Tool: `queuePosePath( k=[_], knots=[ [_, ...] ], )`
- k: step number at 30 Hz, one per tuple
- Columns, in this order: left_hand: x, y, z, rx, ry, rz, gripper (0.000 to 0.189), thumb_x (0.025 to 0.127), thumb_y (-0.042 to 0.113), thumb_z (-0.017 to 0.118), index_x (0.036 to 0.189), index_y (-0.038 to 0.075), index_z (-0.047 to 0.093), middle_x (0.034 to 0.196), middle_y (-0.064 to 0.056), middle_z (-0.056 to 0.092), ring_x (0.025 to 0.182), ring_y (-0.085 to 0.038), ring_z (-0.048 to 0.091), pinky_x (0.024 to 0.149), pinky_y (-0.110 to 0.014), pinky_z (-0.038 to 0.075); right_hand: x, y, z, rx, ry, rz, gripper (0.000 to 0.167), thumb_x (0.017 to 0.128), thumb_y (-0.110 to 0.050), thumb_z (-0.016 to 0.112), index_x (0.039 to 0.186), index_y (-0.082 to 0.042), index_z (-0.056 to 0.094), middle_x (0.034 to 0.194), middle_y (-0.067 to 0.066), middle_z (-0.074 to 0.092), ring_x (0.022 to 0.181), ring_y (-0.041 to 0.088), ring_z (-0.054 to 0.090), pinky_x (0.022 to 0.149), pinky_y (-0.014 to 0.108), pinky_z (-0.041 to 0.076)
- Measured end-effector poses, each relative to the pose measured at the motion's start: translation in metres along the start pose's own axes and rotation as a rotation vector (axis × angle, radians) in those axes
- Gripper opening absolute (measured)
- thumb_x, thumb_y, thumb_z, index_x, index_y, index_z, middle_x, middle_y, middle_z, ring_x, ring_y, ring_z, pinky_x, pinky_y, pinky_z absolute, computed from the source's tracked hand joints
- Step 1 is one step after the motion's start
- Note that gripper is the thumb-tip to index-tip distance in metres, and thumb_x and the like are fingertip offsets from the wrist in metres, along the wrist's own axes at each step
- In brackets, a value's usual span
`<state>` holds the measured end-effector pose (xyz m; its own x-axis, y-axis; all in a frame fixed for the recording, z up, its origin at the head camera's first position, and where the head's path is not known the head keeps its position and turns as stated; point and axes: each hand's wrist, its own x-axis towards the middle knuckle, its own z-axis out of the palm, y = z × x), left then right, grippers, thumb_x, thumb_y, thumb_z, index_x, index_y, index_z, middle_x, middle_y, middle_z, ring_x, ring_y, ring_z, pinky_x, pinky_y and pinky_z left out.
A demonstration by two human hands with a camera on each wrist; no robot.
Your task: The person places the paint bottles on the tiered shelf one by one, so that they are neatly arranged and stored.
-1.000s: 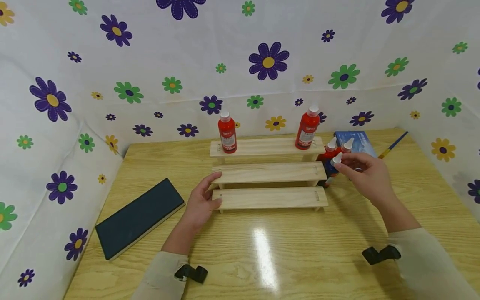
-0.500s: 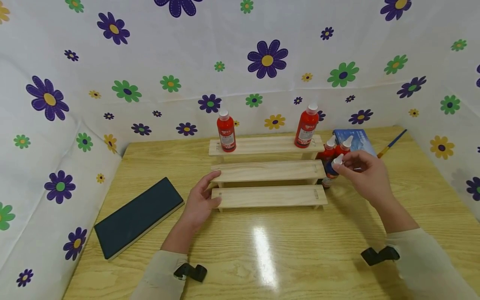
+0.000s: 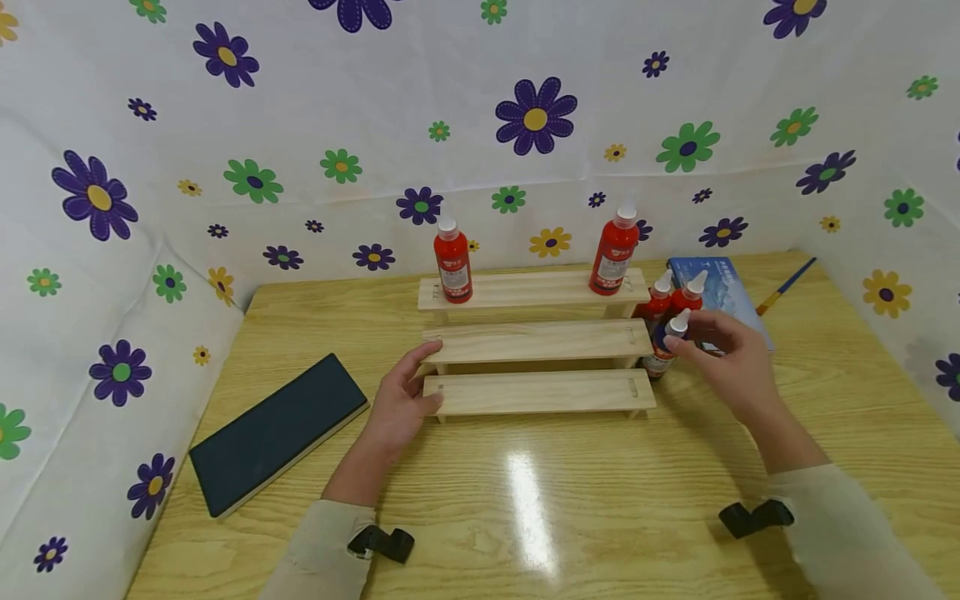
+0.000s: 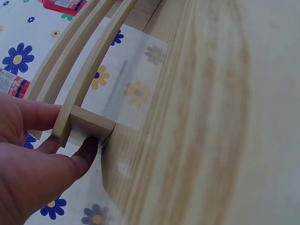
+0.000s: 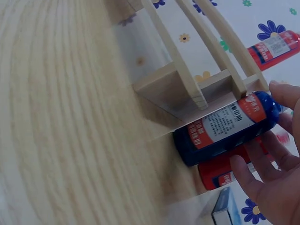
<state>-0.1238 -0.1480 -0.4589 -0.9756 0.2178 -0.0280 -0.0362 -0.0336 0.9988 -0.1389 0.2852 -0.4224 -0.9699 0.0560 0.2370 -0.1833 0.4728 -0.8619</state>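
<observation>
A three-tier wooden rack stands on the table. My left hand grips its left end, the thumb at the lowest shelf and the fingers at the middle one. At the rack's right end, my right hand pinches a dark blue paint bottle near its white nozzle cap. That bottle's base looks to be at or close to the tabletop. Behind it stand two red paint bottles with pointed caps, the right one partly covered. On the top shelf are a left red bottle and a right red bottle.
A blue box lies behind my right hand, with a paintbrush to its right. The dark, thick rectangular pad lies left of the rack. A flower-patterned cloth hangs behind and along both sides.
My right hand has shifted slightly down with the blue bottle, which sits a little lower and further right. The left hand, rack and red bottles on top stay in place.
</observation>
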Motion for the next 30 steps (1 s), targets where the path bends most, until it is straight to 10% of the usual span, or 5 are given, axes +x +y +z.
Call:
queuePosePath(
  k=[19, 30],
  knots=[
    [0.000, 0.000, 0.000, -0.016, -0.010, -0.006, 0.073, 0.090, -0.023, 0.053, 0.150, 0.018, 0.046, 0.156, 0.001, 0.032, 0.135, -0.041, 0.041, 0.079, -0.034, 0.047, -0.006, 0.014, 0.006, 0.087, 0.048, 0.007, 0.026, 0.094, -0.008, 0.071, 0.118, -0.002, 0.066, 0.108, -0.013, 0.062, 0.096, 0.002, 0.062, 0.072, 0.014, 0.050],
    [0.000, 0.000, -0.001, -0.023, -0.012, -0.018, 0.073, 0.090, -0.023, 0.052, 0.150, 0.019, 0.046, 0.156, 0.000, 0.033, 0.136, -0.043, 0.038, 0.082, -0.036, 0.047, -0.009, 0.007, -0.009, 0.379, 0.049, -0.033, 0.023, 0.092, 0.008, 0.065, 0.114, 0.001, 0.067, 0.106, -0.001, 0.065, 0.092, 0.006, 0.067, 0.071, 0.022, 0.054]
  ],
)
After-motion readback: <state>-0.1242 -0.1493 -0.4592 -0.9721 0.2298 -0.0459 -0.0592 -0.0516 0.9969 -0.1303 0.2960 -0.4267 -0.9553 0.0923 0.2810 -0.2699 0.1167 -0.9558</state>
